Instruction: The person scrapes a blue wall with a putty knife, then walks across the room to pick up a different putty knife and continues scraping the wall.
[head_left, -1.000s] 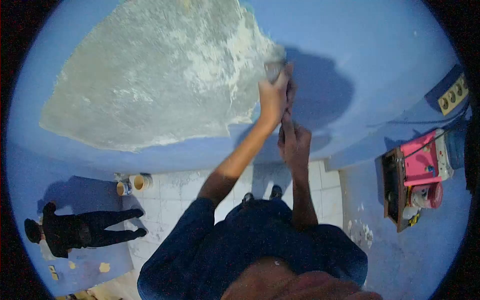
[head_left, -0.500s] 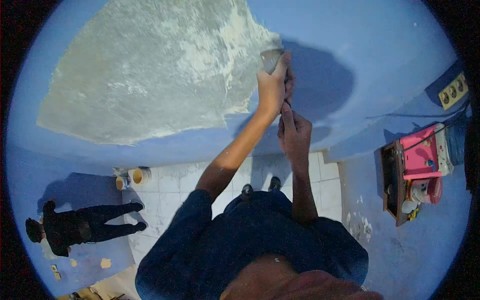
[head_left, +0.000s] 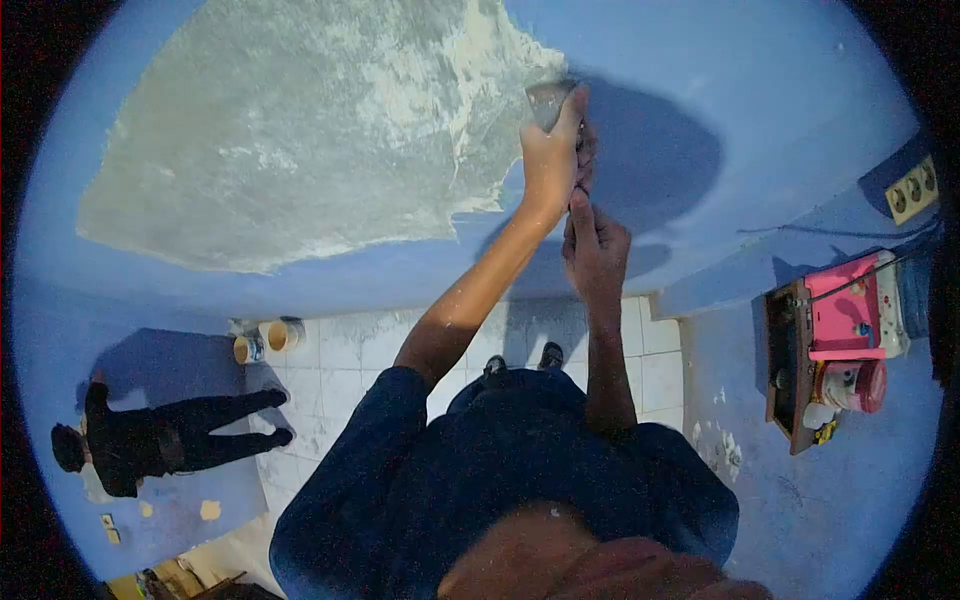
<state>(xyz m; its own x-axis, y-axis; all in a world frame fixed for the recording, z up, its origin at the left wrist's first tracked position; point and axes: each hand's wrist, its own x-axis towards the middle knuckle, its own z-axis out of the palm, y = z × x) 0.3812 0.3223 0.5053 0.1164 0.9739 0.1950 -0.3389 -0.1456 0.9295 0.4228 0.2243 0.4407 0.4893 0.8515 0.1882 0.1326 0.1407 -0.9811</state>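
Observation:
A broad-bladed putty knife [head_left: 548, 99] is pressed to the blue wall at the right edge of a large bare grey patch [head_left: 300, 140] streaked with white. My left hand [head_left: 552, 160] is closed around it just below the blade, thumb lying up along the side. Lower down, my right hand [head_left: 598, 248] pinches the handle's end, most of which the fingers hide. Both hands cast a dark shadow on the paint to their right.
A shelf [head_left: 788, 365] with a pink container [head_left: 845, 315] and a red-lidded jar [head_left: 868, 385] hangs at right, below a socket strip [head_left: 912, 190]. Two buckets [head_left: 283, 334] stand on the tiled floor [head_left: 345, 375] at left. Another person [head_left: 150, 438] works at the left wall.
Both hands and the putty knife have shifted slightly up and right in view. The other person's arm now reaches further along the left wall.

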